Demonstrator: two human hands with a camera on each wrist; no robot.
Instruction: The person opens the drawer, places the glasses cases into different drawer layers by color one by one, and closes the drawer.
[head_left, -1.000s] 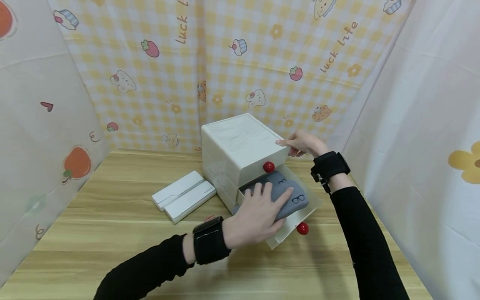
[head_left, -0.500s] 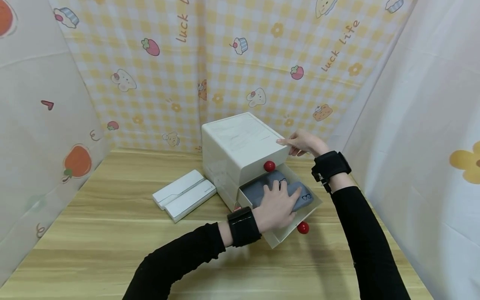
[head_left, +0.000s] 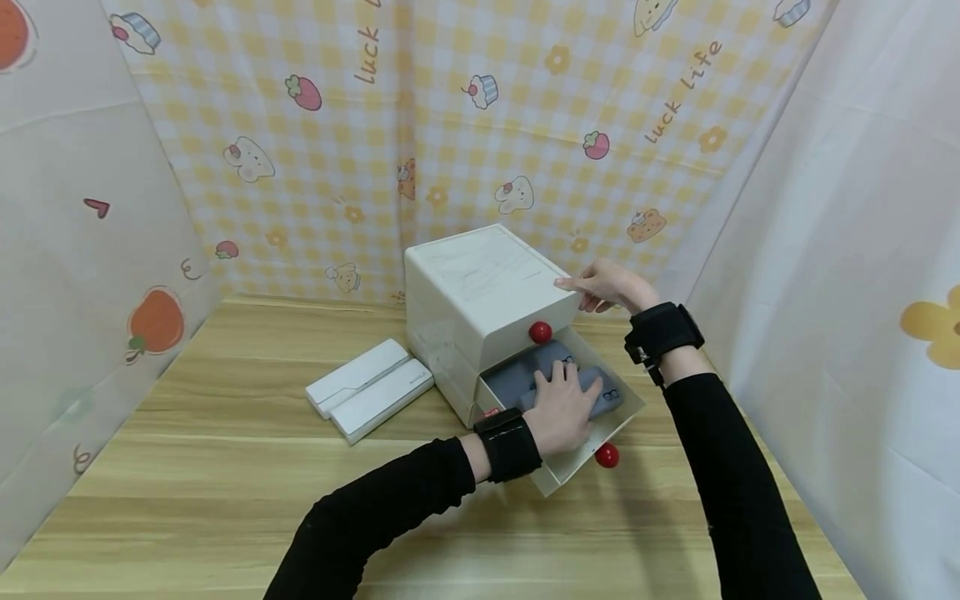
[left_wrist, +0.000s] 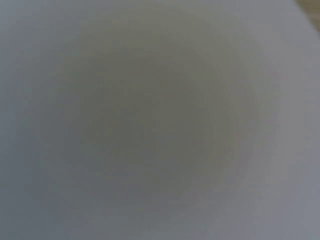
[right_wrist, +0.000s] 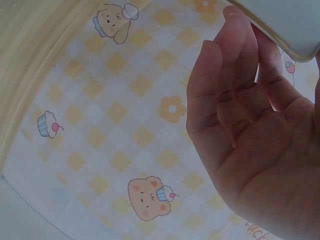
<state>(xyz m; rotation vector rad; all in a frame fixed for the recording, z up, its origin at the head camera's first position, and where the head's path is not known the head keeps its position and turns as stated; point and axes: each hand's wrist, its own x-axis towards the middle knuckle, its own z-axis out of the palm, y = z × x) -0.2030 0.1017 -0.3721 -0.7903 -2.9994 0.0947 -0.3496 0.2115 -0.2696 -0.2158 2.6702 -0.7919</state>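
Observation:
A white two-drawer cabinet (head_left: 491,267) stands on the wooden table, its lower drawer (head_left: 553,477) pulled out. Inside that drawer lie two grey-blue glasses cases printed with spectacles: a rear case (head_left: 521,372) and a front case (head_left: 609,403). My left hand (head_left: 561,418) holds the front case from above, fingers spread over it and partly covering it. My right hand (head_left: 611,287) grips the cabinet's upper right edge, with one digit on top and the other fingers curled below. The right wrist view shows those curled fingers (right_wrist: 235,85) beside the cabinet corner (right_wrist: 295,30). Blur fills the left wrist view.
Two flat white boxes, a rear box (head_left: 356,377) and a front box (head_left: 382,400), lie side by side left of the cabinet. Red knobs mark the upper drawer (head_left: 540,332) and lower drawer (head_left: 607,455). A patterned curtain (head_left: 315,167) hangs behind the table.
My left hand has moved right and lowered the front glasses case into the drawer, beside the other case. The right hand keeps its place on the cabinet edge.

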